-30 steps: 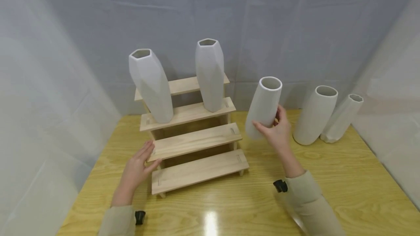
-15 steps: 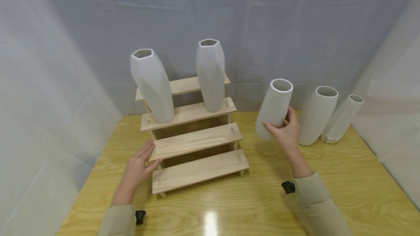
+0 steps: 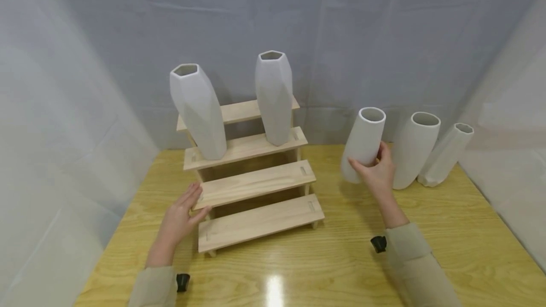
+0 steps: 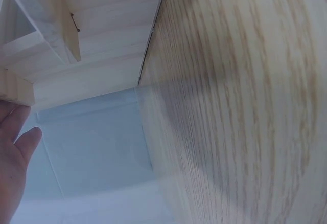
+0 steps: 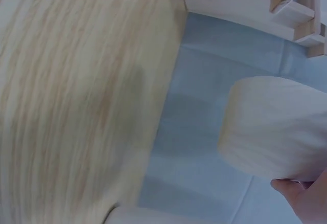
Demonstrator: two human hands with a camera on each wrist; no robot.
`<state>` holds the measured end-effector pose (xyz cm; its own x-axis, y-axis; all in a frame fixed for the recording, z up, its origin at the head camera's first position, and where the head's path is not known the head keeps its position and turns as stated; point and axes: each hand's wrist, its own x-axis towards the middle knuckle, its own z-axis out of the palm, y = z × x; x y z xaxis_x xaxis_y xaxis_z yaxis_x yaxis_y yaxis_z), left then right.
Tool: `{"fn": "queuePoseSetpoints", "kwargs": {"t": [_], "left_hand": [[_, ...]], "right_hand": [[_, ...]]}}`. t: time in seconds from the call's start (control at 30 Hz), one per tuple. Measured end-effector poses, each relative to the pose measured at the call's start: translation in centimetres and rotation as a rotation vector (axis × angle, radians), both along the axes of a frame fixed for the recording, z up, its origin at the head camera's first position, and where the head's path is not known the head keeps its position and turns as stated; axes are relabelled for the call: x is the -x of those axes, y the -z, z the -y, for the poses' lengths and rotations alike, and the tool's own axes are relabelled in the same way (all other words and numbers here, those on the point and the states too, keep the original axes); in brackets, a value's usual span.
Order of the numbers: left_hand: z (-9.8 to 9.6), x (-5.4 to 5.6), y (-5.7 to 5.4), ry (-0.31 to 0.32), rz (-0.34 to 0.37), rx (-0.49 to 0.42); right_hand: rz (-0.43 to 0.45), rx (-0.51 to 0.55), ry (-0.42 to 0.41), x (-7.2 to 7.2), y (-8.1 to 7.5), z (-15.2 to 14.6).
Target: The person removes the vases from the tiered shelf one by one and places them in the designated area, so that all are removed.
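Observation:
My right hand (image 3: 379,172) grips the lower part of a smooth white vase (image 3: 364,139) with a round mouth, thumb in front. The vase tilts slightly, and in the right wrist view its base (image 5: 230,124) hangs apart from the tabletop. At the left end of a four-tier wooden stand (image 3: 256,184), my left hand (image 3: 179,217) rests its fairly straight fingers against the second tier from the bottom. Two faceted white vases, a left one (image 3: 198,112) and a right one (image 3: 274,98), stand on the third tier up.
Right of my right hand stand another round-mouthed white vase (image 3: 417,148), partly covered by the hand, and a slimmer fluted vase (image 3: 445,155) on the wooden table (image 3: 332,269). A grey curtain (image 3: 341,37) hangs close behind the table.
My right hand has carried the round-mouthed vase to the right and slightly down in view, away from the stand and nearer the other vases. My left hand has stayed put.

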<state>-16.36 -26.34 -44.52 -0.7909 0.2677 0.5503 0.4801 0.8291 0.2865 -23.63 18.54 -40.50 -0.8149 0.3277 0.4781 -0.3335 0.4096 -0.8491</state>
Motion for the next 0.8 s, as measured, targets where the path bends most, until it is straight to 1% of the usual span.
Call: {"fn": "queuePoseSetpoints", "kwargs": {"t": [0.2,0.43,0.57,0.8], "left_hand": [[0.0,0.0,-0.1,0.013,-0.014,0.001],[0.0,-0.1,0.0,-0.009,0.019,-0.003],[0.1,0.0,0.1,-0.011,0.017,0.001],[0.0,0.0,0.1,0.000,0.002,-0.006]], "right_hand": [[0.025,0.016,0.013,0.7,0.9,-0.4],[0.059,-0.013,0.039,1.8,2.2,-0.9],[0.070,-0.013,0.042,2.4,2.6,-1.0],[0.126,-0.021,0.043,3.2,3.6,-1.2]]}}
